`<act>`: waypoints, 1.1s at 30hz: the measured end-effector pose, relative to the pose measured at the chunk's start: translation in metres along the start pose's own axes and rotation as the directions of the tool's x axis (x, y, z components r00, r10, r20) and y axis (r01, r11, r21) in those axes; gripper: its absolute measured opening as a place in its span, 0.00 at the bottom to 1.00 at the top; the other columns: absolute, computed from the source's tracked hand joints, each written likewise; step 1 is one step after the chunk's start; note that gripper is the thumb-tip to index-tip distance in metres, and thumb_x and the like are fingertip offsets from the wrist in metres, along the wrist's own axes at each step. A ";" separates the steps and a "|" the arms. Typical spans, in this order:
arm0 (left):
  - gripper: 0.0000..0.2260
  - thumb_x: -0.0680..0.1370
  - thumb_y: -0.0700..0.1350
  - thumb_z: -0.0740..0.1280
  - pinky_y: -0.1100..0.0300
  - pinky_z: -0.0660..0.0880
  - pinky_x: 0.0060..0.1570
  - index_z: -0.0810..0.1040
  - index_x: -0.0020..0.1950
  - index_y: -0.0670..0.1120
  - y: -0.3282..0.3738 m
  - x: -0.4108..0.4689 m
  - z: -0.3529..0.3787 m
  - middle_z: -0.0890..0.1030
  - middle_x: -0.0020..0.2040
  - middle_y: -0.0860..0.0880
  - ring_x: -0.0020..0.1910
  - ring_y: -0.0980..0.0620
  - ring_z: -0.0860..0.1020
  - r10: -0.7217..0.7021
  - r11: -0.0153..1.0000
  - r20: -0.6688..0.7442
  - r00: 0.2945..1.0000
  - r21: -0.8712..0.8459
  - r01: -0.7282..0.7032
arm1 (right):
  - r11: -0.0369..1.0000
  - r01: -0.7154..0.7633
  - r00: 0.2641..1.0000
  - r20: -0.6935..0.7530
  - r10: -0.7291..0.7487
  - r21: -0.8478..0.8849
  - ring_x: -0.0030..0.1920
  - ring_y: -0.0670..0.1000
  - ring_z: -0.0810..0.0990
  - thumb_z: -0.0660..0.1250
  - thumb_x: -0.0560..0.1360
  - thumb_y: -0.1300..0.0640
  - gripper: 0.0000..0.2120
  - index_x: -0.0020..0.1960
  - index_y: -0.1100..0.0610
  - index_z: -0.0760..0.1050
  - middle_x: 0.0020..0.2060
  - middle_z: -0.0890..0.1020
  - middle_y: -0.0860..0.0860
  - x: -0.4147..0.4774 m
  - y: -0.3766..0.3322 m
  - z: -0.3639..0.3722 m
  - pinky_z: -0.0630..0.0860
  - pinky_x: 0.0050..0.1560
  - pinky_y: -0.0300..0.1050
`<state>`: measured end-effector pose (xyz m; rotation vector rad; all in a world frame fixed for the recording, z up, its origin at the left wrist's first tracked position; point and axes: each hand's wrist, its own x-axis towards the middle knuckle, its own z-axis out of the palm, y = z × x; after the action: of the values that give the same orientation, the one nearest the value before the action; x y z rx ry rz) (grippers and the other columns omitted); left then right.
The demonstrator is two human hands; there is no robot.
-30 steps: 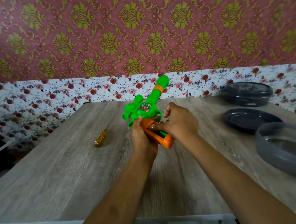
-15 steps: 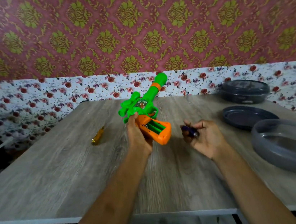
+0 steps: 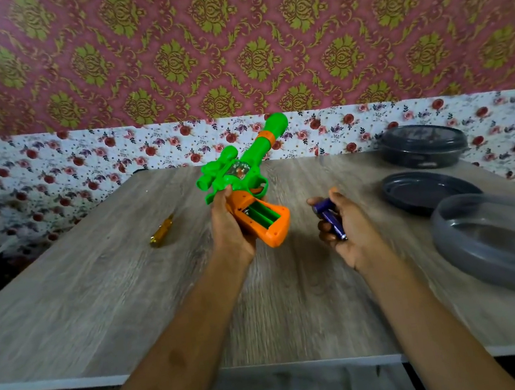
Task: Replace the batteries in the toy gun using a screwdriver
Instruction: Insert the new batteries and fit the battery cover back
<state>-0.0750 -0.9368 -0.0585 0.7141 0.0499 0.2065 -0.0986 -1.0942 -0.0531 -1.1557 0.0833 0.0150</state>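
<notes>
- You are holding the toy gun (image 3: 241,183) above the table (image 3: 99,297). Its long axis is running from the orange grip nearest you, up and away to the right, and its green muzzle is pointing at the flowered strip of wall.
- The battery compartment (image 3: 263,215) in the grip is lying open and facing up, showing green channels inside.
- Your left hand (image 3: 231,227) is wrapping the grip from the gun's left, with the thumb lying up toward the green body. The fingers are curling underneath, hidden by the grip.
- To the gun's right and apart from it, your right hand (image 3: 345,225) is turning palm up and curling round the purple batteries (image 3: 329,218). Blur is making it hard to count them.
- To the gun's left and well apart, the yellow-handled screwdriver (image 3: 162,232) is lying on the table. Its shaft is too small to make out.
- Farther right of the gun, beyond your right hand, three grey dishes are sitting on the table. The lidded container (image 3: 423,146) is farthest and the shallow dish (image 3: 426,192) is in the middle. The large bowl (image 3: 497,238) is nearest you, and the picture's edge is cutting it off.
</notes>
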 end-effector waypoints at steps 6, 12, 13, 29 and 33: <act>0.07 0.79 0.47 0.60 0.48 0.75 0.53 0.74 0.54 0.48 -0.001 0.002 0.000 0.81 0.49 0.43 0.51 0.41 0.79 -0.023 0.999 -0.001 1.000 0.038 0.023 | 0.777 0.567 0.808 0.002 -0.589 -0.273 0.23 0.39 0.68 0.67 0.74 0.59 0.04 0.46 0.58 0.73 0.29 0.78 0.46 -0.009 -0.002 0.005 0.63 0.27 0.32; 0.22 0.74 0.52 0.65 0.42 0.74 0.59 0.72 0.65 0.44 -0.009 0.004 -0.002 0.79 0.59 0.38 0.55 0.39 0.79 -0.084 0.993 0.006 0.996 0.084 0.084 | 0.412 0.780 0.576 0.281 -0.768 -0.471 0.37 0.42 0.82 0.74 0.68 0.55 0.11 0.41 0.46 0.72 0.35 0.81 0.44 -0.021 0.008 0.021 0.75 0.36 0.33; 0.26 0.72 0.53 0.65 0.42 0.73 0.61 0.70 0.67 0.42 -0.010 0.004 -0.002 0.77 0.62 0.37 0.58 0.38 0.78 -0.096 0.992 0.024 0.995 0.087 0.094 | 0.342 0.790 0.542 0.318 -0.778 -0.509 0.36 0.43 0.82 0.74 0.68 0.52 0.09 0.40 0.46 0.73 0.34 0.82 0.44 -0.021 0.012 0.022 0.76 0.35 0.36; 0.18 0.78 0.46 0.60 0.57 0.78 0.34 0.68 0.66 0.40 -0.007 0.011 -0.005 0.79 0.50 0.38 0.40 0.44 0.80 -0.047 0.998 -0.119 0.992 0.024 0.050 | 0.386 0.680 0.731 0.531 -0.428 -0.624 0.48 0.42 0.82 0.66 0.72 0.50 0.15 0.55 0.53 0.81 0.49 0.85 0.49 -0.019 0.021 0.020 0.78 0.50 0.36; 0.12 0.79 0.46 0.60 0.54 0.76 0.39 0.71 0.59 0.42 -0.007 0.008 -0.003 0.79 0.43 0.41 0.38 0.45 0.78 -0.088 0.996 -0.090 0.992 0.008 0.089 | 0.575 0.605 0.789 0.510 -0.342 -0.550 0.47 0.38 0.81 0.67 0.73 0.65 0.11 0.54 0.57 0.81 0.48 0.84 0.50 -0.019 0.017 0.020 0.75 0.49 0.30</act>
<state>-0.0660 -0.9381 -0.0648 0.7126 0.1678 0.1533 -0.1177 -1.0688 -0.0597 -1.8960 -0.6317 -0.2633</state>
